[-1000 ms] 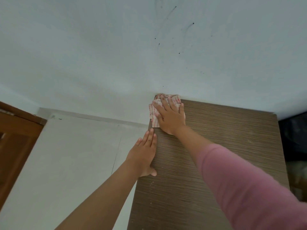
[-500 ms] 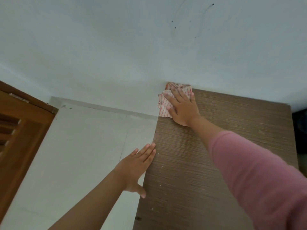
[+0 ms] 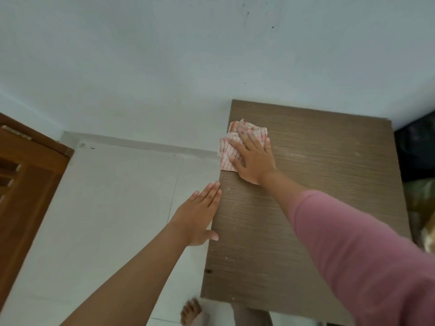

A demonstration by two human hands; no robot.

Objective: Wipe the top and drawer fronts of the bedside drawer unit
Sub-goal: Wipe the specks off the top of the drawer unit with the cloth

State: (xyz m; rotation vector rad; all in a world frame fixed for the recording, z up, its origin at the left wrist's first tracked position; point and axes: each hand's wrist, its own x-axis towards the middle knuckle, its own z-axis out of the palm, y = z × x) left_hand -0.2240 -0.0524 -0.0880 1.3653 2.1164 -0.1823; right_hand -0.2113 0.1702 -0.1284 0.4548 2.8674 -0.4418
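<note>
Flat and spread, your right hand (image 3: 253, 158) presses a red-striped cloth (image 3: 231, 147) onto the top of the drawer unit (image 3: 317, 196), near its left edge and a little short of the back edge by the wall (image 3: 164, 67); part of the cloth hangs past that left edge; your left hand (image 3: 200, 215) lies open with fingers straight, resting along the unit's left edge nearer to you, holding nothing; pale specks dot the brown top near that edge; a bare foot (image 3: 190, 311) shows on the floor (image 3: 106, 208) below the unit's near-left corner.
</note>
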